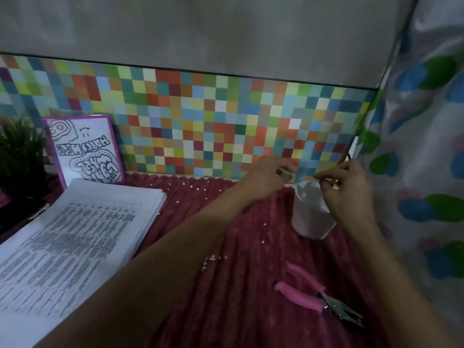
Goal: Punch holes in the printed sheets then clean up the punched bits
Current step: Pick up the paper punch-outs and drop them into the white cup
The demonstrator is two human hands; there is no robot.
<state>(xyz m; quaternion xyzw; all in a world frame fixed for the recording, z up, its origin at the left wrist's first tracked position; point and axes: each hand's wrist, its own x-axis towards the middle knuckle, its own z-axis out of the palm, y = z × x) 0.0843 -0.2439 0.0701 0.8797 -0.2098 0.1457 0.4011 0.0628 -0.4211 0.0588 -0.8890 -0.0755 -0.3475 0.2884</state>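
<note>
This looks like a room at home. There is a soft red cloth (251, 247), a spotty curtain (426, 146), a small plant (20, 146) and a framed drawing (82, 149).

No readable text on purple-framed card (82, 149) or printed sheets (75, 234).

Surface: maroon ribbed cloth (251, 310).
9 o'clock: stack of printed sheets (75, 234), top page all fine print.
4 o'clock: pink-handled hole punch (319, 297), lying flat.
2 o'clock: white bag (310, 212), standing.
Centre and toward 12: punched bits (213, 258), scattered.
10 o'clock: potted plant (20, 156); purple-bordered card (84, 149) propped at the back edge.
</note>
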